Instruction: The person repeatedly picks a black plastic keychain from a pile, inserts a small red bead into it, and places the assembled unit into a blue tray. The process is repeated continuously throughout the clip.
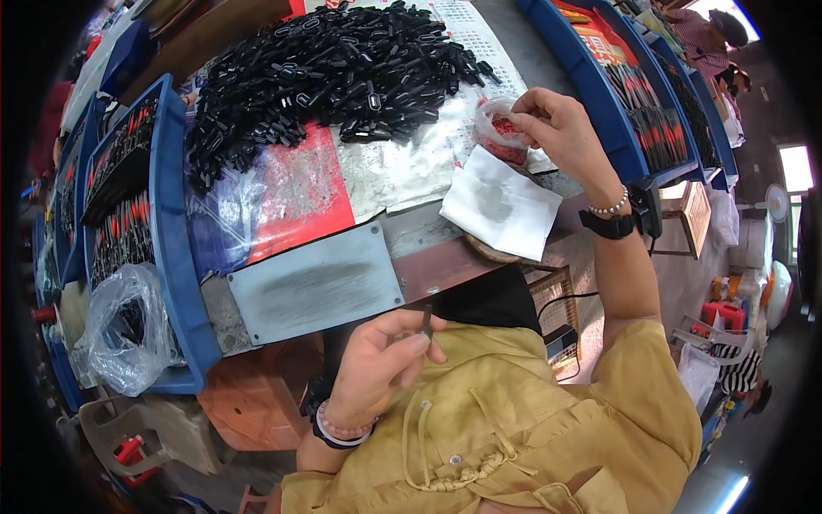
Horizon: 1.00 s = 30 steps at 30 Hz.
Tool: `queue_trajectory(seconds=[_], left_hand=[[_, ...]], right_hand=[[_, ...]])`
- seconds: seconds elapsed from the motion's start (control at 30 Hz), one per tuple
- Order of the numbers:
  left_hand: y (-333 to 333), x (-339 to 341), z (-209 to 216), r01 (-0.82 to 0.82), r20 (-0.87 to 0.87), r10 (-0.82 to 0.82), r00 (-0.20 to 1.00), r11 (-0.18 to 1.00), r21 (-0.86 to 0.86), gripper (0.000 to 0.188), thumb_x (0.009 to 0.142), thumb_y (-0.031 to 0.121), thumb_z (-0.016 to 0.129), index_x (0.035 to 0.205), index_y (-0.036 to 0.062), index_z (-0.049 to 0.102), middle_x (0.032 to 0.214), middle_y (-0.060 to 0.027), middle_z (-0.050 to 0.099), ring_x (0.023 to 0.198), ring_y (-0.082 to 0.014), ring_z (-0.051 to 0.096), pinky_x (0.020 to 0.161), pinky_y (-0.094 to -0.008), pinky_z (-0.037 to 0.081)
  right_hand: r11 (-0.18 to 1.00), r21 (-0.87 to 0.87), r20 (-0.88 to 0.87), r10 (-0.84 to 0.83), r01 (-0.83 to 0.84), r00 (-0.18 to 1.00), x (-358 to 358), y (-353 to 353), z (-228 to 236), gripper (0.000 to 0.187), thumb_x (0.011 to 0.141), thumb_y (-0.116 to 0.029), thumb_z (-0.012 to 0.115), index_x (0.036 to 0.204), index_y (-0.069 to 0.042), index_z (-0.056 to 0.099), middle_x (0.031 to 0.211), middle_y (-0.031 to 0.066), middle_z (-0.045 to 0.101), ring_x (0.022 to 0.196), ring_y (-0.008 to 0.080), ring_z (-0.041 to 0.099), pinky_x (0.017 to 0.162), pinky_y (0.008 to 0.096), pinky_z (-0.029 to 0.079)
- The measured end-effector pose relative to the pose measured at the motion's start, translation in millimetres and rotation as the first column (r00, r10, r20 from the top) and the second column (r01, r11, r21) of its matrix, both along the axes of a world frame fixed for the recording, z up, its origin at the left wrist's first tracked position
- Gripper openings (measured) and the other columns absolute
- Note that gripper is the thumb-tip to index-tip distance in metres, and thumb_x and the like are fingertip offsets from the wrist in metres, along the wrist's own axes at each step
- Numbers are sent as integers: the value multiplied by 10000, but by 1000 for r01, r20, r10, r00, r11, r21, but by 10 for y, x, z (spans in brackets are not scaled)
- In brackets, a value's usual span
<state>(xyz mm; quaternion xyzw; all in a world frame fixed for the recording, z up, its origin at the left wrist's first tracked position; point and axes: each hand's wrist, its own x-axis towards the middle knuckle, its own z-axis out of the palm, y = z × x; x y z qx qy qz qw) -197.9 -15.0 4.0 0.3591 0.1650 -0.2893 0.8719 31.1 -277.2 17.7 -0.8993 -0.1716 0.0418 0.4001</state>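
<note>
Blue trays hem the worktable left and right, black parts heaped far across it. Right hand dips, fingertips together, grip unclear, into a clear bag of red bits; white paper lies nearer. Left hand pinches a dark piece by the near edge.

Workbench: top partly covered with printed paper and red sheeting. Black plastic parts heaped at far side. Translucent container of red pieces at right. Smudged white sheet near front edge. Smudged pale plate, screw-fastened, along front edge, left of sheet.
</note>
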Motion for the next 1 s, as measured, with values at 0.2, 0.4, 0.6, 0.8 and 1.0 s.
queue_trajectory(seconds=[0.2, 0.4, 0.6, 0.8, 1.0], left_hand=[[-72, 56, 78, 41, 12, -41, 999, 998, 41, 257, 894, 87, 584, 1107, -57, 582, 829, -146, 665, 490, -59, 458, 474, -168, 354], [-201, 148, 187, 0, 185, -19, 982, 995, 103, 237, 935, 72, 562, 1151, -23, 540, 850, -105, 656, 571, -35, 499, 507, -167, 373], [-221, 167, 231, 20, 218, -57, 974, 985, 171, 220, 938, 109, 589, 1118, -7, 535, 885, -76, 650, 727, -48, 589, 519, -173, 410], [-183, 116, 262, 37, 226, -97, 969, 966, 256, 219, 935, 112, 597, 1109, -3, 532, 920, -57, 642, 789, -60, 609, 537, -174, 426], [-194, 64, 286, -11, 257, -66, 964, 958, 287, 218, 931, 102, 602, 1098, -18, 529, 894, -49, 628, 797, -70, 605, 583, -179, 436]], right_hand=[[958, 260, -137, -86, 119, 987, -42, 39, 45, 131, 916, -107, 606, 911, 23, 584, 761, 25, 610, 623, 63, 560, 558, 210, 463], [754, 643, -468, 249, 134, 848, -816, 343, 210, 124, 883, -100, 621, 869, 16, 580, 802, 97, 622, 599, 95, 577, 554, 219, 476], [665, 694, -656, 426, 276, 624, -1317, 621, 84, 154, 912, -145, 630, 892, -8, 562, 814, 57, 600, 632, 74, 543, 587, 199, 446], [628, 717, -652, 450, 303, 611, -1414, 651, 38, 151, 916, -138, 623, 897, -3, 559, 841, 60, 592, 662, 80, 547, 595, 202, 455], [622, 736, -624, 470, 266, 624, -1432, 609, 58, 94, 890, -56, 628, 899, 17, 570, 892, 99, 604, 704, 107, 577, 638, 228, 492]])
